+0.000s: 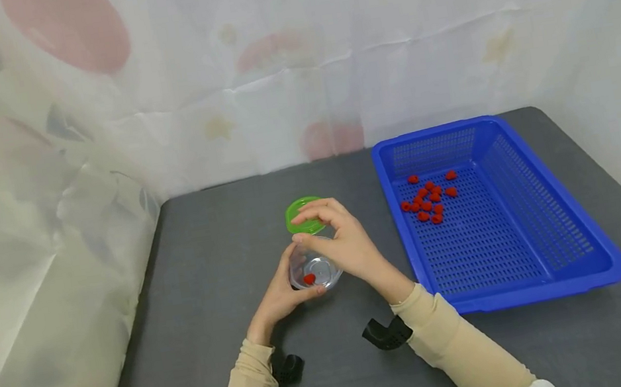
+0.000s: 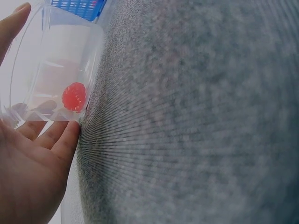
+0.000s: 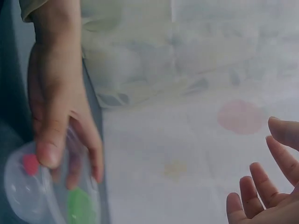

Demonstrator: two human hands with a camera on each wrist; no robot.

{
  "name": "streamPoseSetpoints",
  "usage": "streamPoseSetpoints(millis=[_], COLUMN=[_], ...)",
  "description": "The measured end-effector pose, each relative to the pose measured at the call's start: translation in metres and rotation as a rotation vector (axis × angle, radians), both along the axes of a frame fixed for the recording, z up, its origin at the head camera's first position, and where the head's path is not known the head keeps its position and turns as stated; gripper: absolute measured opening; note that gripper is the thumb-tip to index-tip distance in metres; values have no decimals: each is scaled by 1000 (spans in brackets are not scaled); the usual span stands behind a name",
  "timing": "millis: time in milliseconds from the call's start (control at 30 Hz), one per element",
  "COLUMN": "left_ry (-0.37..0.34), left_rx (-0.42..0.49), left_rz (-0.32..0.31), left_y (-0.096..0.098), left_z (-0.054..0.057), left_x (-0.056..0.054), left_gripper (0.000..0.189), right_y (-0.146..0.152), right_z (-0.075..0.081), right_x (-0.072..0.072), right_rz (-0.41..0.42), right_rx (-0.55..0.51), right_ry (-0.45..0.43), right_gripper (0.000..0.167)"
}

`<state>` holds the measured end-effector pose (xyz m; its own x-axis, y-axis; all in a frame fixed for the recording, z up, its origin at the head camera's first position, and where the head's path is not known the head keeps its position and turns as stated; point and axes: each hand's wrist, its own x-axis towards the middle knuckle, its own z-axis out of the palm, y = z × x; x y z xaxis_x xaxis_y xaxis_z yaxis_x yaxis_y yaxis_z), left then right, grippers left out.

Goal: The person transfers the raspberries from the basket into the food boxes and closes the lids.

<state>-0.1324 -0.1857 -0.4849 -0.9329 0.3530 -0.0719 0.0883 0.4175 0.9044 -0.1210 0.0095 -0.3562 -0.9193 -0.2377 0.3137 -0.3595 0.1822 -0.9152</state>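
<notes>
My left hand (image 1: 279, 295) grips a small clear plastic container (image 1: 330, 276) between thumb and fingers, low over the grey table. Inside it lies one red raspberry (image 1: 309, 278); the left wrist view shows this raspberry (image 2: 74, 97) through the clear side, near the bottom. Above the container's rim hovers my right hand (image 1: 348, 244), its thumb and fingers apart. In the right wrist view the fingers (image 3: 254, 200) of that hand are spread and loosely bent, with nothing between them. A green lid (image 1: 294, 212) is just behind the container, partly hidden by the right hand.
On the right of the grey table (image 1: 207, 269) stands a blue plastic basket (image 1: 530, 293) with slotted walls. Several red raspberries (image 1: 427, 206) lie in its left half. Patterned white sheets (image 1: 170, 60) hang behind the table and along its sides.
</notes>
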Motion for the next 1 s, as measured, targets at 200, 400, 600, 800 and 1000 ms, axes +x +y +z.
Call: streamPoseSetpoints(millis=[200, 400, 600, 800, 1000], left_ry=[4, -6, -7, 3, 32], left_rx=[-4, -10, 1, 9, 3], left_rz=[7, 2, -20, -32, -16], left_y=[1, 2, 10, 14, 11], left_z=[-4, 7, 31, 33, 12], left_x=[-3, 0, 8, 7, 3], left_gripper=[107, 105, 102, 101, 103], right_y=[23, 46, 66, 86, 110], right_z=[19, 35, 44, 45, 40], right_x=[7, 8, 5, 1, -6], right_rz=[1, -3, -23, -28, -35], right_rx=[31, 103, 171, 249, 347], right_ry=[70, 133, 126, 84, 89], right_gripper=[26, 26, 25, 24, 23])
